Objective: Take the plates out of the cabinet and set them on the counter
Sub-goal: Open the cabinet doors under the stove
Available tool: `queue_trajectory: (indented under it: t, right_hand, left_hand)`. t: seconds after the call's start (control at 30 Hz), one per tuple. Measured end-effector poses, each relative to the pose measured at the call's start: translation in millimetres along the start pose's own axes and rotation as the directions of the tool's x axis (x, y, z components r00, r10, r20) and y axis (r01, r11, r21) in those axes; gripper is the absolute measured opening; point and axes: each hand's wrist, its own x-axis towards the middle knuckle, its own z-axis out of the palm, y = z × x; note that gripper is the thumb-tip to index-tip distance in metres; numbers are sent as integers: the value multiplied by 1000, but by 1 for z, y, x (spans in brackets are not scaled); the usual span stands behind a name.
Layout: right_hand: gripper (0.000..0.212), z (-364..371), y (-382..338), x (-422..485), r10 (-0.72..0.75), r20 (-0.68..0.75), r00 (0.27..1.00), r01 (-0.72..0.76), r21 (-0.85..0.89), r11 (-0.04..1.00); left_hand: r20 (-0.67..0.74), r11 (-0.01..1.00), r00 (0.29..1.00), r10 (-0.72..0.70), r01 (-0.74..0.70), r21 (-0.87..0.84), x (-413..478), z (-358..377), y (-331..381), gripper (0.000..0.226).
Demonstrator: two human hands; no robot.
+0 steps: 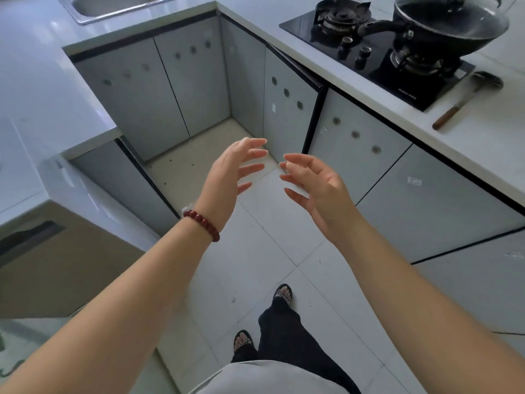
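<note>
Two bare hands held out over the pale tiled floor [255, 251], empty, fingers spread wide, palms facing each other, close but not touching; left hand [230, 172] with a dark red bead bracelet [202, 224] on the wrist; right hand [318, 186] just beside it. Behind the hands, pale grey cabinet doors with three round holes each [287, 93], under the white stone counter [468, 132]; one door on the right cracked open at the top, nothing to see inside; no plates to be seen anywhere. On the far right of the counter, a black glass gas stove [377, 56] with a big black wok under a glass lid [449, 21]; near it, a dark spatula with a brown wooden handle [466, 99] lying flat. Far left, a shiny metal sink [113, 9] set in the counter. Down near the bottom, two feet in checked black sandals [282, 294].
</note>
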Motion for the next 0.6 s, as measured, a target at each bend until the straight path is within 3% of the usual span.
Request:
queue_trajectory:
  t: [0.37, 0.6]
  right_hand:
    - [12, -29, -47, 146, -28, 15, 1000, 28, 1, 1000]
    - [12, -35, -56, 218, 27, -13, 1000, -26, 11, 1000]
  left_hand:
    - [-2, 999, 999, 40, -40, 5, 148, 13, 36, 41]
    - [30, 1000, 999, 25, -26, 10, 229, 13, 50, 39]
